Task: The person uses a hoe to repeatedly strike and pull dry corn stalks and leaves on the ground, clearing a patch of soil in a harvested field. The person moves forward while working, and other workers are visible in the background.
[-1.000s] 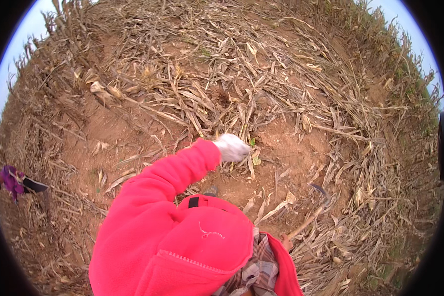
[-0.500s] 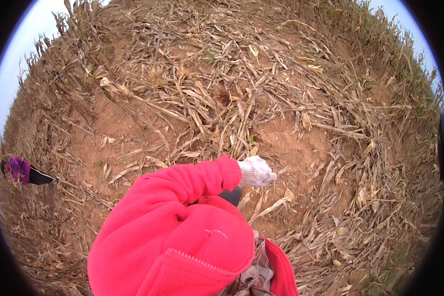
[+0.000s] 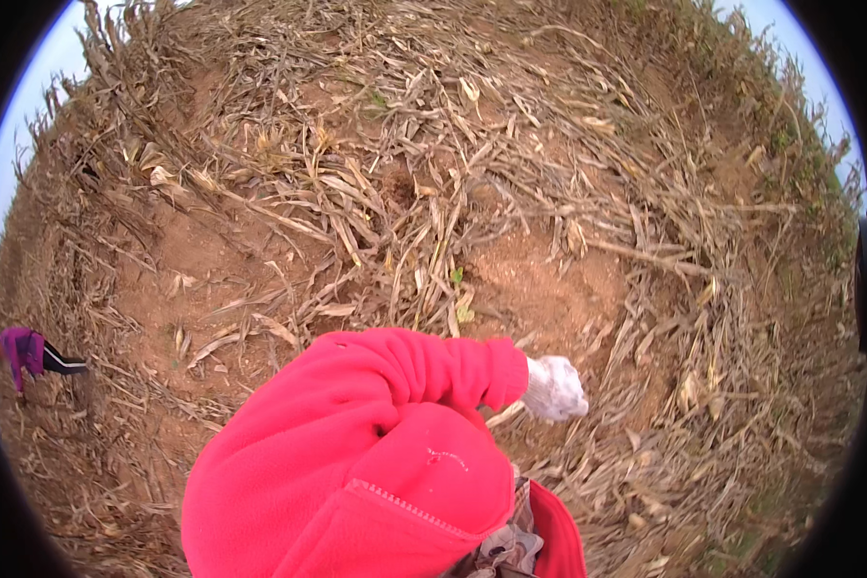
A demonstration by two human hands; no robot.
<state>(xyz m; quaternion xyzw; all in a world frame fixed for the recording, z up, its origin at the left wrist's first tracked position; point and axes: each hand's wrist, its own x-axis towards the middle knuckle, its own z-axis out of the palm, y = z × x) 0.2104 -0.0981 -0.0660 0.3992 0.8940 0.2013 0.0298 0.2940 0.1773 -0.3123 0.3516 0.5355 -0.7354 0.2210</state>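
Observation:
My left hand point(image 3: 556, 388), in a white knitted glove, reaches across to the right in front of me, above ground strewn with dry leaves. Its fingers are curled closed, and whatever they may hold is hidden. The red fleece sleeve point(image 3: 424, 376) of that arm runs from the lower left toward the middle. Dry corn leaves and stalks point(image 3: 636, 462) lie below and to the right of the glove. My right hand does not show.
Reddish bare soil point(image 3: 539, 279) shows among flattened corn stalks point(image 3: 356, 193). A small green plant point(image 3: 457, 275) grows near the middle. At the far left a person point(image 3: 27, 351) in a purple top bends over. Standing dry stalks point(image 3: 130, 67) edge the field.
My left hand has moved right and toward me, still closed. The view has shifted a little, and the person at the left now shows an arm hanging down.

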